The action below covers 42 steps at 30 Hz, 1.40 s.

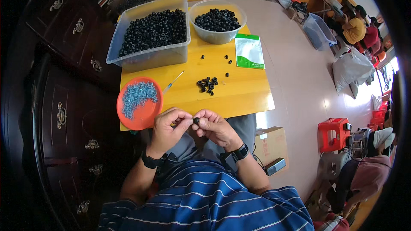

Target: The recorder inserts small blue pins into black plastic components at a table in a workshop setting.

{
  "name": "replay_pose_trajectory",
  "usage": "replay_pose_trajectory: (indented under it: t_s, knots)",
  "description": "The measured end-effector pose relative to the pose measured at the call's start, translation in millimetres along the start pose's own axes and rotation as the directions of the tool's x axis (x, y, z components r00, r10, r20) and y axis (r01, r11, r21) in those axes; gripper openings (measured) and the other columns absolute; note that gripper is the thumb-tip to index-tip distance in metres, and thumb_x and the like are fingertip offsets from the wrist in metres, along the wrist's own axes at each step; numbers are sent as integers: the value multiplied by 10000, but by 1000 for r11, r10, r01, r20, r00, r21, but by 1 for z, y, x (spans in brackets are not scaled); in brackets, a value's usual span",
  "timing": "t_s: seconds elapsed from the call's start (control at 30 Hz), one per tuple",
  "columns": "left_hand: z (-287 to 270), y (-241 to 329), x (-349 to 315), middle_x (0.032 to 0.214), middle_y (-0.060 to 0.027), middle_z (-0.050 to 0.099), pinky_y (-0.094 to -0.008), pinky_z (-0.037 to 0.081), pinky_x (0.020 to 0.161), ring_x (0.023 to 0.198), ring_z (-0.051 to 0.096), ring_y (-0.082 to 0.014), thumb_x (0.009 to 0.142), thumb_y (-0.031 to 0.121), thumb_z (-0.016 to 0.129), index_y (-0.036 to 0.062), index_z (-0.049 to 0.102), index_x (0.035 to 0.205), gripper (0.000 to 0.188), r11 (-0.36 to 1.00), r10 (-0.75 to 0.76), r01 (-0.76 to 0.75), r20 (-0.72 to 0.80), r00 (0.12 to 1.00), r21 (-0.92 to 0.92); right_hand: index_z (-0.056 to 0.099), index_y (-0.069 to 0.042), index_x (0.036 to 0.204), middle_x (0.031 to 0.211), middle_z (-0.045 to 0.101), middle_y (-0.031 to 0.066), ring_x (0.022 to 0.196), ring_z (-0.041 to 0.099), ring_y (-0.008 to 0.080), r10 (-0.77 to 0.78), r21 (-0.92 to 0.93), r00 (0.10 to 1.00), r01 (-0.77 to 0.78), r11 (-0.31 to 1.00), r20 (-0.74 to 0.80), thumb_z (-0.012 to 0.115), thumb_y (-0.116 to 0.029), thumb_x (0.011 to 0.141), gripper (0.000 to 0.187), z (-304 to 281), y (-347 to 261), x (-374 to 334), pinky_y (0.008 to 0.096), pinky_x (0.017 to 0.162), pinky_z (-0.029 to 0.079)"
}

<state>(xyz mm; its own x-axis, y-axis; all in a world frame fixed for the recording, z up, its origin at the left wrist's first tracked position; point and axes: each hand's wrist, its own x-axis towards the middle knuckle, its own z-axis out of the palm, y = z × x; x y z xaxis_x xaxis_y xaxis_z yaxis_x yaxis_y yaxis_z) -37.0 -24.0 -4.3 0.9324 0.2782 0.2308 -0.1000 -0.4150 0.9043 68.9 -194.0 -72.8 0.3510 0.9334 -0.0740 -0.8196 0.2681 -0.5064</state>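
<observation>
My right hand point(217, 129) pinches a small round black plastic piece point(196, 120) between thumb and fingers, just off the table's near edge. Thumb and forefinger of my left hand point(170, 129) close together right beside that piece; whatever is between them is too small to make out. To the left, an orange plate point(155, 113) carries a heap of small silvery-blue screws point(138, 97). A loose pile of black pieces point(208, 85) lies on the yellow table point(188, 100) beyond my hands, with a few single ones farther back.
A clear bin point(124, 62) and a round clear tub point(214, 38) full of black pieces stand at the back. A thin screwdriver point(173, 82) lies beside the plate, a green-white packet point(250, 51) at right. Dark drawers point(64, 115) flank the left; a cardboard box point(269, 145) sits right.
</observation>
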Motion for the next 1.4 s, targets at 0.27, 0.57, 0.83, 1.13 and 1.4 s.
replay_pose_trajectory:
  t_s: [0.27,0.57,0.83,1.13,1.4]
  knots:
    - [5,4,-1,854,-60,684,-241,512,648,728,653,-113,855,-30,738,-7,694,942,100,1000,4,-4,5,1000,-27,636,-62,1130,984,704,40,835,682,109,9,81,999,-5,997,-50,656,-145,995,160,0,3,1,240,789,571]
    - [4,-8,-2,878,-73,691,-247,525,667,758,675,-129,856,-49,730,-15,691,957,113,999,1,-1,4,1000,-37,624,-37,1212,984,702,43,819,691,114,40,78,992,-30,997,-123,628,-104,1000,222,2,1,2,243,768,572]
    - [6,-9,0,851,-74,693,-250,508,630,713,656,-129,851,-41,735,-3,703,954,114,999,17,-18,-31,999,-39,615,-46,1146,1004,691,37,826,694,111,39,104,993,-27,994,-115,632,-141,1006,171,2,5,5,239,767,569]
    - [0,-4,-1,901,-62,682,-245,533,713,799,669,-117,879,-49,703,-21,684,973,99,1000,-23,23,6,1000,15,609,-41,1238,1041,697,49,848,681,105,26,64,990,-17,998,-137,620,-133,1012,244,8,8,6,243,786,566]
    - [-2,-7,-3,902,-85,695,-251,560,694,809,722,-152,886,-69,684,-29,687,991,112,992,-30,24,-44,999,-121,600,-39,1245,1078,706,69,850,684,113,53,140,997,-44,989,-59,612,-126,1013,248,4,10,7,250,792,571]
